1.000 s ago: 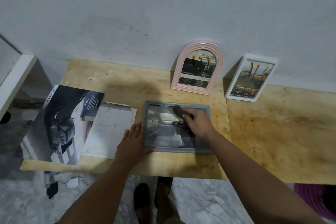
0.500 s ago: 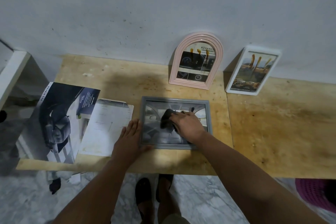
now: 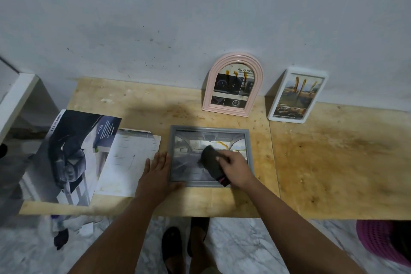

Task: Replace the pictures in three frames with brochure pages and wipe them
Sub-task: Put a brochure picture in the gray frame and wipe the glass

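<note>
At picture centre, the right hand (image 3: 233,168) clutches a dark cloth (image 3: 210,162) on the flat grey rectangular frame (image 3: 175,129); the left hand (image 3: 156,170), its grip released, should keep bracing it.

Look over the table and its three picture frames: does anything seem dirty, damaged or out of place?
Yes. Orange-brown streaks run down the glass of the pink arched frame and the white frame, with a smaller smear on the grey frame beside the dark cloth. All look like drips.
</note>
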